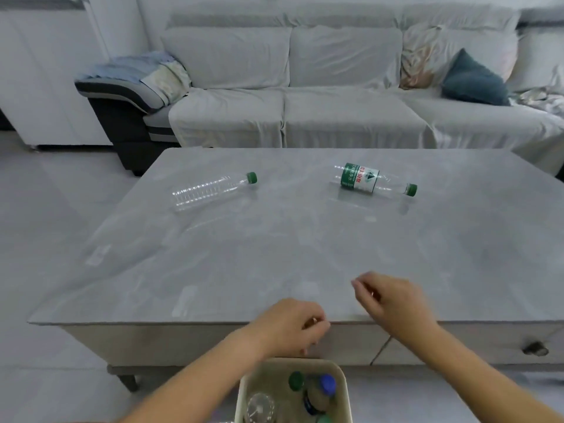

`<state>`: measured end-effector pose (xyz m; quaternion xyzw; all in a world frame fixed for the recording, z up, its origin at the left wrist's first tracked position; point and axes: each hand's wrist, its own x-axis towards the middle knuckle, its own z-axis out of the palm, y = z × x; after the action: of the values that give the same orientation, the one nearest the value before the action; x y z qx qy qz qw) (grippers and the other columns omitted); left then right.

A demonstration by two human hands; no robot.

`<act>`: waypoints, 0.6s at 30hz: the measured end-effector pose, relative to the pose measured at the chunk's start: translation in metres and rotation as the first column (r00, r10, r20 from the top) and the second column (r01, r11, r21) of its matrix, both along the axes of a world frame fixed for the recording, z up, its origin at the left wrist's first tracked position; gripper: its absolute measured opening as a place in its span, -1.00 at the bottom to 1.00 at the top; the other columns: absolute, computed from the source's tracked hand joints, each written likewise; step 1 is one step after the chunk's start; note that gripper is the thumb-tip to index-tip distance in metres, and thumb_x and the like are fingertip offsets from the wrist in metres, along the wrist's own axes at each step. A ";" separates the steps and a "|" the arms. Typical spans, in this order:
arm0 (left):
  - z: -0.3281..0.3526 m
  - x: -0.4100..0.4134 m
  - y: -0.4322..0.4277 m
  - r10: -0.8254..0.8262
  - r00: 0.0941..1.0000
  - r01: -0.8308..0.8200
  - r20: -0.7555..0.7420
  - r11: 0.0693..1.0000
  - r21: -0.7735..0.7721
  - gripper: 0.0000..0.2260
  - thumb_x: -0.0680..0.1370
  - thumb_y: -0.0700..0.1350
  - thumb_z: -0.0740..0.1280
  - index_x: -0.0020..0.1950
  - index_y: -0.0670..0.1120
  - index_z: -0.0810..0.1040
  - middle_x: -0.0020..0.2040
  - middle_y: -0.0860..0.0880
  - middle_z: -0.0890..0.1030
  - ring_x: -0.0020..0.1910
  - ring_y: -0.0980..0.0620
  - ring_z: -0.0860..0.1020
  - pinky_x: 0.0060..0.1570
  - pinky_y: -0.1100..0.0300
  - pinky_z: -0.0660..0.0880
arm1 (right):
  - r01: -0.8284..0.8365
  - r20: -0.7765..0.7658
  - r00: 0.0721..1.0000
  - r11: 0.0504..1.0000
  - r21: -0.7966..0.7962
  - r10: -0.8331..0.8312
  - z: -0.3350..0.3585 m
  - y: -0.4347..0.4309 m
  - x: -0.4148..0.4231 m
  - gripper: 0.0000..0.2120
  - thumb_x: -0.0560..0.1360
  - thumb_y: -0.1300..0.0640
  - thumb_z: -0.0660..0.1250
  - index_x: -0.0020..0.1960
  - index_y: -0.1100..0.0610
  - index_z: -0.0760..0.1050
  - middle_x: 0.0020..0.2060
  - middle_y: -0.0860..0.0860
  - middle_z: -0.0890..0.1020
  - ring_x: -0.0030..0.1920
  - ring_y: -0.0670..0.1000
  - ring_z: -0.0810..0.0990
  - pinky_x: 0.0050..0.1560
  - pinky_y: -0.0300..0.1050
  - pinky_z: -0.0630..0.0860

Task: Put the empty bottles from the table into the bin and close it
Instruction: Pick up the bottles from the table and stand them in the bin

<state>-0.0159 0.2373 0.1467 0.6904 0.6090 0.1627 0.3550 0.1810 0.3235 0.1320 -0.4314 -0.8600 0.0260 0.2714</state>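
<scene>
Our fingers are loosely curled on both sides and hold nothing. The left hand (293, 326) hangs over the near edge of the table (274, 254), just above the bin (242, 392); the right hand (393, 303) hovers over the tabletop a little farther in, thumb and forefinger almost pinched but empty.

Two bottles lie on their sides well apart at the far part of the table: the bare clear bottle (210, 190) on our left, the labelled bottle (370, 180) on our right, both with green caps. We judge them empty, so very light, thin-walled and springy, apt to roll or skid on the glossy top and to dent under a hard squeeze. We would take each around the ribbed middle of the body, or by the stiffer neck under the cap.

The bin stands open on the floor against the table's front. Inside we see several bottles already, with a green cap and a blue cap showing. No lid is in view.
</scene>
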 end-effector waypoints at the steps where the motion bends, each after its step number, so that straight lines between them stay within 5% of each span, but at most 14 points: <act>1: 0.012 -0.005 0.003 -0.026 1.000 0.026 -0.003 1.000 0.004 -0.74 0.58 0.01 0.18 -0.04 -0.14 0.57 -0.16 -0.05 0.69 -0.30 0.03 0.66 -0.11 0.13 0.59 | 0.041 0.008 0.999 0.999 0.017 -0.041 0.016 0.022 -0.002 -0.75 0.48 -0.07 0.23 -0.27 0.02 0.56 -0.48 -0.07 0.60 -0.46 0.05 0.59 -0.49 -0.13 0.47; 5: 0.037 -0.013 0.020 -0.004 0.977 0.057 0.215 0.968 -0.244 -0.78 0.55 -0.02 0.25 0.01 -0.15 0.55 -0.16 -0.05 0.67 -0.24 -0.10 0.64 -0.12 0.13 0.57 | 0.191 0.086 0.978 0.982 -0.002 -0.190 0.051 0.110 -0.011 -0.86 0.49 0.00 0.29 -0.09 0.03 0.57 -0.23 -0.06 0.67 -0.20 0.10 0.65 -0.24 -0.06 0.51; 7: 0.043 -0.020 0.023 -0.046 0.978 0.113 0.203 0.937 -0.329 -0.73 0.49 0.14 0.29 0.04 -0.01 0.58 -0.01 0.06 0.68 -0.07 0.05 0.64 0.08 0.11 0.54 | 0.289 0.143 0.948 0.957 -0.026 -0.283 0.050 0.157 -0.010 -0.78 0.50 -0.01 0.26 0.09 0.04 0.53 -0.01 -0.01 0.64 -0.05 0.14 0.62 -0.12 0.00 0.51; 9: 0.042 -0.034 0.024 0.033 0.993 0.004 0.114 0.951 -0.311 -0.67 0.40 0.33 0.28 0.06 0.23 0.57 0.05 0.35 0.61 0.06 0.31 0.56 0.20 0.22 0.40 | 0.419 0.194 0.899 0.900 -0.120 -0.393 0.043 0.203 -0.003 -0.62 0.49 -0.01 0.29 0.26 0.09 0.42 0.17 0.08 0.53 0.09 0.20 0.56 -0.03 0.06 0.49; 11: 0.039 -0.049 0.035 0.141 0.974 -0.088 0.180 0.957 -0.275 -0.67 0.36 0.37 0.29 0.03 0.28 0.58 0.02 0.37 0.61 0.06 0.37 0.55 0.24 0.20 0.40 | 0.514 0.186 0.856 0.833 -0.203 -0.483 0.033 0.241 0.005 -0.51 0.44 0.01 0.35 0.30 0.16 0.37 0.23 0.18 0.45 0.16 0.25 0.48 0.03 0.11 0.47; 15: 0.013 -0.089 0.074 0.337 0.876 -0.283 0.344 0.938 -0.199 -0.87 0.38 0.04 0.34 -0.17 0.02 0.60 -0.30 0.13 0.69 -0.21 0.16 0.63 0.00 0.11 0.57 | 0.570 0.261 0.809 0.811 -0.132 -0.526 0.023 0.290 0.005 -0.33 0.37 -0.06 0.43 0.36 0.20 0.28 0.31 0.18 0.43 0.26 0.25 0.40 0.18 0.14 0.42; 18: -0.006 -0.107 0.078 0.461 0.783 -0.404 0.418 0.887 -0.223 -0.90 0.48 -0.07 0.35 -0.13 -0.09 0.59 -0.32 0.01 0.68 -0.30 0.08 0.63 -0.26 0.15 0.54 | 0.488 0.334 0.834 0.869 -0.078 -0.439 0.019 0.307 -0.015 -0.13 0.32 -0.15 0.45 0.46 0.11 0.12 0.41 0.09 0.36 0.38 0.16 0.33 0.29 0.13 0.32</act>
<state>-0.1232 0.3149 0.1402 0.4507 0.6581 0.3611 0.4831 0.1665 0.6310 0.1506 -0.6464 -0.7557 -0.0390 0.0979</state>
